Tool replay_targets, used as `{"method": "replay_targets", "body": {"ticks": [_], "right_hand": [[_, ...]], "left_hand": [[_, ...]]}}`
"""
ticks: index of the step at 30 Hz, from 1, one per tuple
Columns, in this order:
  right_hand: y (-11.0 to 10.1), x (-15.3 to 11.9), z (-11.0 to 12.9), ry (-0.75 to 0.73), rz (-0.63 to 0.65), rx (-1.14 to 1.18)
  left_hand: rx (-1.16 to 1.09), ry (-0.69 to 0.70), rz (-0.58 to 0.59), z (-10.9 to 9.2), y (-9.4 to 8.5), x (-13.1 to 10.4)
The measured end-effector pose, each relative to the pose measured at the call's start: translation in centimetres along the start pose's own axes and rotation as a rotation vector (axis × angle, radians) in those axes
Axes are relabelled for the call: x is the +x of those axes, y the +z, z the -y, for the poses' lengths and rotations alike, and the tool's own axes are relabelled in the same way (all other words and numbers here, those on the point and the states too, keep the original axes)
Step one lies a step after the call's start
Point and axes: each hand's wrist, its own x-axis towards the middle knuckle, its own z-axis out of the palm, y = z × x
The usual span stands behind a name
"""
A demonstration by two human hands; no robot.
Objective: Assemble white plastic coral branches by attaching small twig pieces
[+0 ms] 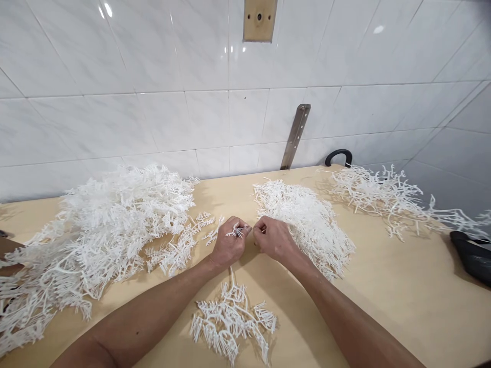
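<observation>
My left hand is closed on several small white plastic sprigs, whose thin tips stick out between thumb and fingers. Its fingertips almost meet those of my right hand, which is closed in a pinch; whatever it grips is hidden or too small to make out. Below the hands, nearer to me, lies a branched white plastic spray with many fine prongs. Just beyond my right wrist a dense heap of thin white pieces rests on the table. Loose sprigs lie left of my left hand.
A large tangled heap of white sprays covers the table's left side. Bare branching stems spread at the back right. A black handle, a black object and a metal bracket stand around the wooden table. Another person's arm shows at left.
</observation>
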Motion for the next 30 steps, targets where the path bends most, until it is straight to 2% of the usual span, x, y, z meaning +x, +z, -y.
{"method": "replay_targets", "body": {"ticks": [2,4,9,13,17,19,22,24,26,30], "right_hand": [[-0.2,0.1,-0.1,0.069,-0.011,0.021],[-0.6,0.2,-0.3,0.110,-0.016,0.074],[-1.1,0.4,-0.5,0.122,-0.014,0.323],[-1.1,0.6,-0.9,0.082,0.033,0.505],[-1.8,0.8,-1.3,0.055,0.038,0.495],[-2.5,0.8,-1.5,0.032,-0.063,0.367],[-3.4,0.9,-1.8,-0.045,-0.398,0.107],[-3.6,0.9,-1.9,-0.079,-0.525,0.031],[-3.2,0.8,-1.8,-0.078,-0.442,0.065],[-1.6,0.4,-0.9,-0.065,-0.107,0.123]], "left_hand": [[-0.016,0.044,-0.005,-0.3,0.0,-0.2],[-0.040,0.022,0.020,-0.4,0.1,-0.2],[-0.171,-0.246,0.075,0.1,0.3,0.4],[-0.281,-0.352,0.103,0.0,0.1,0.8],[-0.427,-0.522,0.126,0.0,0.0,0.8],[-0.478,-0.561,0.115,0.1,0.1,0.9],[-0.506,-0.575,0.114,0.2,0.2,0.9],[-0.506,-0.575,0.111,0.1,0.1,0.9],[-0.501,-0.576,0.109,0.0,0.1,0.9],[-0.501,-0.560,0.093,0.1,0.2,0.9]]}}
